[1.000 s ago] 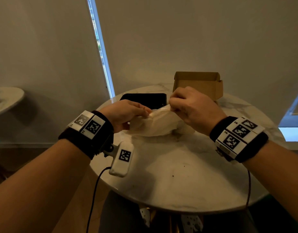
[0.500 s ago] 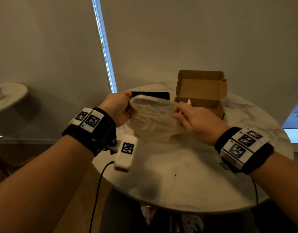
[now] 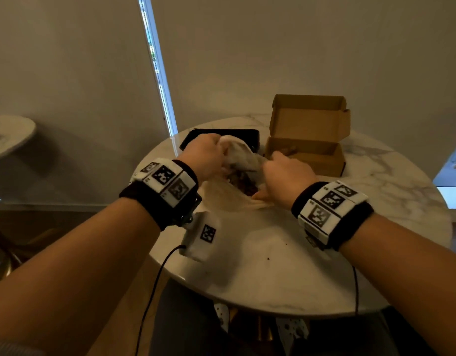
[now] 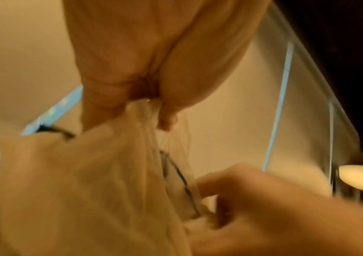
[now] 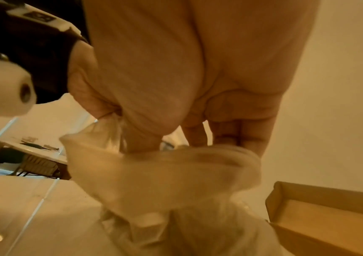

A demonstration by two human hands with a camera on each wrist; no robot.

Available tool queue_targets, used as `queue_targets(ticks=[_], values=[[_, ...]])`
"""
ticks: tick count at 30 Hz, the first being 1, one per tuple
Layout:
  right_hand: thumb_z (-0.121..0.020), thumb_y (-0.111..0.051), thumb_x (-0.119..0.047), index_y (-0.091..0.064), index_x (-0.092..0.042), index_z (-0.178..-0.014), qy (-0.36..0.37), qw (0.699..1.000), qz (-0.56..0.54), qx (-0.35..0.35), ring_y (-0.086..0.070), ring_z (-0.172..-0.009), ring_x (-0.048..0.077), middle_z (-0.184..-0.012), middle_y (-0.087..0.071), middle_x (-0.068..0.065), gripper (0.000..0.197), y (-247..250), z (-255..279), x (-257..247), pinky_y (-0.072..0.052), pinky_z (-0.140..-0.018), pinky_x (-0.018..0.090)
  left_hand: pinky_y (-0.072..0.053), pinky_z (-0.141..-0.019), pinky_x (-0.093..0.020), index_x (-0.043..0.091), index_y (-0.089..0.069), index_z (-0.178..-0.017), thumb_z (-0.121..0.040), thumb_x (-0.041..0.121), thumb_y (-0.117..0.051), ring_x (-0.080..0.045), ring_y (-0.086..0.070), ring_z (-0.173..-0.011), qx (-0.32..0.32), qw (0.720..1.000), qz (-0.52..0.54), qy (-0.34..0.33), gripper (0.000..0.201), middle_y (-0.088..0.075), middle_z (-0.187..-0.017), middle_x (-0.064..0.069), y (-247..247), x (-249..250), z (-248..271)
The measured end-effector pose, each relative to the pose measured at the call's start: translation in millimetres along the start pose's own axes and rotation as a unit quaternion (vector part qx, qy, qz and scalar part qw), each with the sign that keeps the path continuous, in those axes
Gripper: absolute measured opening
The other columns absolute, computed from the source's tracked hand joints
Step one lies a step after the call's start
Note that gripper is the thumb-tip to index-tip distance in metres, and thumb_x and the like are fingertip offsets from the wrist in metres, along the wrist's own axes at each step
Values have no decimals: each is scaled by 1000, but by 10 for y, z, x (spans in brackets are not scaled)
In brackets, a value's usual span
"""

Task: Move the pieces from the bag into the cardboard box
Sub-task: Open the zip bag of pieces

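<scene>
A thin translucent plastic bag (image 3: 238, 155) lies on the round marble table (image 3: 286, 253), its mouth pulled open between both hands. Dark brown pieces (image 3: 243, 185) show inside the opening. My left hand (image 3: 205, 156) pinches the bag's far left edge; the left wrist view shows the film (image 4: 110, 173) gathered between thumb and fingers. My right hand (image 3: 283, 177) pinches the right edge, seen bunched at the fingertips in the right wrist view (image 5: 158, 166). The open cardboard box (image 3: 305, 150) stands just behind the right hand, lid upright, with something brown inside near its left end.
A black flat tray (image 3: 250, 136) lies behind the bag at the table's far left. A white camera module with a cable (image 3: 203, 236) hangs below my left wrist over the table edge. A second small round table (image 3: 8, 134) stands at far left.
The bag's mouth, held up and stretched half a second ago, is now spread wide and lower, showing the dark pieces. Both hands moved further from me, nearer the box.
</scene>
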State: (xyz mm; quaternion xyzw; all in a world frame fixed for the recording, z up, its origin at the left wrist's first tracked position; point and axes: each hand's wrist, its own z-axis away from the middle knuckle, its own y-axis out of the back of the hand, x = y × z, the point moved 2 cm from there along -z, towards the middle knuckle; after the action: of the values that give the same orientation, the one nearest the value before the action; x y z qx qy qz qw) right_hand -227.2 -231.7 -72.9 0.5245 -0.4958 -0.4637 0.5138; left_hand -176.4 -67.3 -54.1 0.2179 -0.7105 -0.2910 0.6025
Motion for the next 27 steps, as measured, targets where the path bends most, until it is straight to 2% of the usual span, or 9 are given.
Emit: queue_targets(ticks=[4, 7, 9, 11, 13, 16, 20, 22, 27], values=[[-102, -50, -28, -68, -17, -121, -48, 992, -113, 31, -63, -104, 33, -115, -66, 10, 29, -32, -93, 178, -53, -86, 39, -52, -58, -27, 11, -65, -103, -109, 36, -43, -21, -68, -74, -13, 942, 321, 94, 34, -69, -91, -10, -68, -106, 40], [-103, -51, -25, -76, -18, -111, -77, 949, -303, 49, -64, -99, 29, -103, -71, 6, 28, 10, -133, 347, -49, -80, 35, -58, -89, -36, 16, -65, -125, -92, 51, -68, -21, -72, -103, -135, 955, 258, 64, 48, -74, -115, -5, -65, -205, 59], [-101, -53, -19, -77, -15, -91, -95, 900, -422, 52, -66, -93, 34, -93, -71, 10, 26, 20, -159, 417, -55, -78, 45, -55, -97, -42, 21, -55, -134, -72, 56, -86, -23, -66, -113, -173, 976, 132, 8, 77, -69, -124, -1, -57, -218, 86], [-99, -55, -10, -71, -15, -84, -130, 819, -556, 51, -69, -97, 36, -95, -69, 13, 23, 23, -170, 447, -60, -85, 49, -54, -92, -39, 22, -43, -135, -79, 45, -82, -21, -62, -108, -109, 993, -25, -33, 72, -60, -123, -1, -43, -207, 81], [-99, -52, -3, -69, -11, -101, -163, 731, -661, 46, -68, -105, 32, -108, -68, 10, 19, 34, -163, 455, -60, -88, 47, -47, -87, -40, 20, -40, -132, -96, 31, -62, -29, -56, -107, 12, 988, -143, -57, 44, -54, -124, -9, 7, -204, 61], [-103, -43, 0, -66, -8, -118, -196, 642, -740, 48, -64, -103, 28, -115, -66, 9, 28, 60, -127, 468, -60, -73, 42, -46, -83, -43, 18, -42, -115, -99, 36, -58, -33, -53, -102, 115, 976, -184, -23, 29, -52, -116, -12, 94, -242, 46], [-103, -42, 0, -62, -10, -107, -229, 605, -762, 27, -62, -95, 28, -112, -63, 10, 22, 26, -101, 503, -57, -71, 45, -63, -77, -43, 10, -60, -108, -97, 17, -67, -24, -71, -82, 70, 986, 152, 24, 15, -69, -96, -9, 77, -201, -3], [-103, -41, 2, -59, -10, -102, -237, 583, -777, 17, -63, -98, 32, -115, -63, 13, 22, 8, -109, 519, -57, -80, 51, -61, -84, -43, 6, -65, -110, -100, 8, -60, -24, -70, -85, 31, 943, 329, 51, 11, -71, -95, -11, 12, -165, -32], [-101, -36, 7, -55, -5, -124, -243, 488, -839, 6, -62, -109, 41, -128, -60, 19, 32, -3, -193, 601, -56, -76, 58, -46, -61, -22, 10, -67, -109, -108, 21, -44, -8, -62, -63, -93, 841, 512, 144, 25, -69, -76, 2, -135, -118, -12]])
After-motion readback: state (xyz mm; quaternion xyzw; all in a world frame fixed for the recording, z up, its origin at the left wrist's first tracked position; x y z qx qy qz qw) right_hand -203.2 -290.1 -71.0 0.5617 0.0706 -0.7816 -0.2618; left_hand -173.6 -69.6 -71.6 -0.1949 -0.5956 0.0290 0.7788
